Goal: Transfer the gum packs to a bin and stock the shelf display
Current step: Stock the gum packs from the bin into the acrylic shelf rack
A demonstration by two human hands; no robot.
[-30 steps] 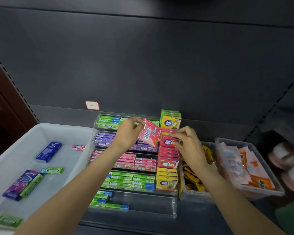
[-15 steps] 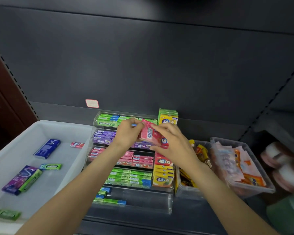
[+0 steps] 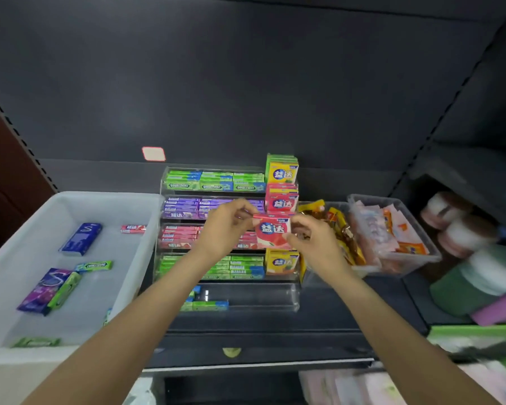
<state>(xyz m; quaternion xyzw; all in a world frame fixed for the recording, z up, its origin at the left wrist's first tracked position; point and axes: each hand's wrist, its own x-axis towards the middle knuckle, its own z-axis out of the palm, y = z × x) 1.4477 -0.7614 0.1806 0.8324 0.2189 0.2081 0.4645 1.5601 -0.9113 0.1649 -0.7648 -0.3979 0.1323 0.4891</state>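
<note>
Right now both hands — left hand point(image 3: 225, 226) & right hand point(image 3: 310, 241) — pinch the red gum pack point(image 3: 272, 230) by its edges; loose grip could drop it.

There is one camera, up on the person's head. It looks forward and down at the dark shelf point(image 3: 275, 340), from close by, about an arm's reach away. Both arms stretch out from the bottom edge.

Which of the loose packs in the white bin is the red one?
The small red pack by the white bin's right wall, nearest the display. The others are blue, purple or green.
</note>
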